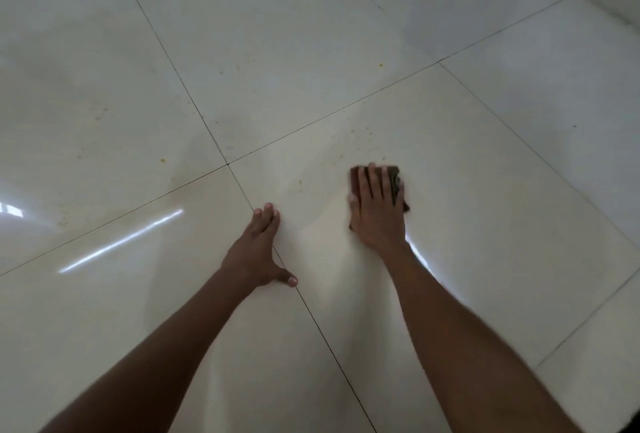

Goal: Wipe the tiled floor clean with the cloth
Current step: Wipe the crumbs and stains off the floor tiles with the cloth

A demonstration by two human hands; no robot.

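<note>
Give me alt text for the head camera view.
A right hand presses a dark cloth flat on a glossy cream tiled floor, while the left hand rests open on it. Small yellowish specks dot the tiles ahead.

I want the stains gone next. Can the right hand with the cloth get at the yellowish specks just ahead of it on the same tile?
Probably yes. The right hand presses the dark cloth flat on the floor, and the specks lie just beyond its fingertips, with nothing between them.
</note>
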